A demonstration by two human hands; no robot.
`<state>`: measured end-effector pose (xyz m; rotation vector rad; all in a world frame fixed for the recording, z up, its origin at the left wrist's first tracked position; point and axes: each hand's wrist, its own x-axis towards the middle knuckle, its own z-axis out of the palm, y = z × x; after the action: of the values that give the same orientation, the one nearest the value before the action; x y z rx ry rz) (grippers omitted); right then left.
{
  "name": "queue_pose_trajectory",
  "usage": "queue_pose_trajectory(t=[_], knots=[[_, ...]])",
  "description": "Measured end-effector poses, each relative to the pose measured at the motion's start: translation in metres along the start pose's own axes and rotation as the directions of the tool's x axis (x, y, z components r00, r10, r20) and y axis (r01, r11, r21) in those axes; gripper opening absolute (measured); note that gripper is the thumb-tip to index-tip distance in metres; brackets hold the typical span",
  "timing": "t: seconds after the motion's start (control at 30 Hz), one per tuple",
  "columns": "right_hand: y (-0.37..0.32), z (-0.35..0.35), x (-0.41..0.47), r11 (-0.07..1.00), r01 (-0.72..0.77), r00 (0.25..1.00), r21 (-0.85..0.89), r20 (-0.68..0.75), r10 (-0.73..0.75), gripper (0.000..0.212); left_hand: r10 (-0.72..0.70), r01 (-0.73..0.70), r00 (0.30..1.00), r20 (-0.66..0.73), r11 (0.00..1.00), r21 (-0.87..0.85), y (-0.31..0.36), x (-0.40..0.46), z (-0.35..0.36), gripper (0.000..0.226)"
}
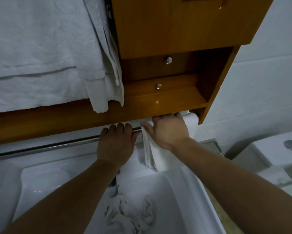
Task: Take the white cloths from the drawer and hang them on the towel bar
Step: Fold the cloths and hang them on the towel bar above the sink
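Two hands up at the towel bar (57, 146), seen from the head view. Left hand (115, 146) lies over the bar from the near side — fingers (120, 128) curled on top of the rail, close together, knuckles toward the camera; whether they wrap fully round it I cannot tell.

Right hand (169, 130) sits just beside it, further along the same rail. A folded white cloth (153, 154) is draped there: its near half hangs below the palm and wrist, its upper fold runs under the hand. Thumb (146, 126) presses the cloth's left edge, the other fingers curl over the fold at the far side, so the hand is clamped on the cloth. Past the fingertips, a rolled white towel (191, 118) shows at the bar's right end, touching or nearly touching them.

Above the hands — a wooden cabinet (175, 27) with two small drawers, each with a metal knob (168, 60). Large white towels (40, 53) hang at upper left. Below lies a white bathtub (189, 191) with a crumpled greyish cloth (130, 215) in it. A toilet cistern (280, 152) stands at right.
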<state>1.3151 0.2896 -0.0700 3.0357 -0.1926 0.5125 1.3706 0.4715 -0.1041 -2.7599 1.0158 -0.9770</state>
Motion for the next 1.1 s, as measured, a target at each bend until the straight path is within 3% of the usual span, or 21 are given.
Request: queue_pose_trajectory(t=[0.07, 0.17, 0.23, 0.37, 0.53, 0.63, 0.7, 0.83, 0.9, 0.97, 1.1], knots=[[-0.004, 0.001, 0.014, 0.999, 0.006, 0.998, 0.044, 0.066, -0.009, 0.063, 0.003, -0.003, 1.000, -0.010, 1.000, 0.000, 0.000, -0.001, 0.002, 0.043], [-0.009, 0.002, 0.033, 0.940, -0.166, 0.974, 0.299, 0.196, 0.109, 0.038, 0.000, 0.000, 1.000, -0.010, 1.000, 0.006, -0.001, -0.003, 0.003, 0.041], [-0.014, 0.001, 0.035, 0.902, -0.204, 0.972, 0.380, 0.185, 0.142, 0.032, 0.003, -0.003, 1.000, -0.012, 1.000, 0.003, -0.002, -0.003, 0.003, 0.040], [-0.009, 0.000, 0.011, 0.980, -0.026, 0.992, 0.195, -0.116, 0.050, 0.042, 0.015, -0.015, 1.000, -0.020, 1.000, -0.006, -0.003, -0.003, 0.003, 0.040], [0.024, 0.004, -0.019, 0.999, 0.010, 0.995, -0.050, -0.096, -0.015, 0.058, 0.007, -0.006, 1.000, 0.028, 1.000, -0.026, -0.001, -0.001, 0.001, 0.041], [0.032, -0.001, -0.015, 0.997, 0.047, 0.999, -0.064, -0.021, -0.049, 0.061, 0.007, -0.006, 0.999, 0.036, 0.999, -0.033, -0.001, -0.001, 0.001, 0.040], [0.033, -0.011, -0.005, 1.000, 0.021, 0.997, 0.020, 0.071, -0.022, 0.067, 0.012, -0.011, 0.999, 0.039, 1.000, -0.026, -0.002, -0.001, 0.002, 0.040], [0.037, -0.018, 0.019, 0.965, -0.153, 0.914, 0.214, 0.401, 0.056, 0.066, 0.015, -0.013, 0.999, 0.038, 0.999, -0.036, -0.001, -0.003, 0.003, 0.042], [0.038, -0.015, 0.026, 0.921, -0.237, 0.879, 0.310, 0.473, 0.067, 0.074, 0.012, -0.011, 0.999, 0.033, 0.999, -0.043, -0.001, -0.003, 0.004, 0.042], [0.037, -0.013, 0.026, 0.908, -0.230, 0.900, 0.351, 0.432, 0.060, 0.070, 0.007, -0.006, 0.999, 0.032, 0.999, -0.043, 0.000, -0.004, 0.004, 0.042], [0.036, -0.017, 0.013, 0.940, -0.113, 0.976, 0.323, 0.211, 0.045, 0.033, -0.031, 0.034, 0.998, 0.063, 0.998, -0.047, 0.005, -0.004, -0.001, 0.039]])
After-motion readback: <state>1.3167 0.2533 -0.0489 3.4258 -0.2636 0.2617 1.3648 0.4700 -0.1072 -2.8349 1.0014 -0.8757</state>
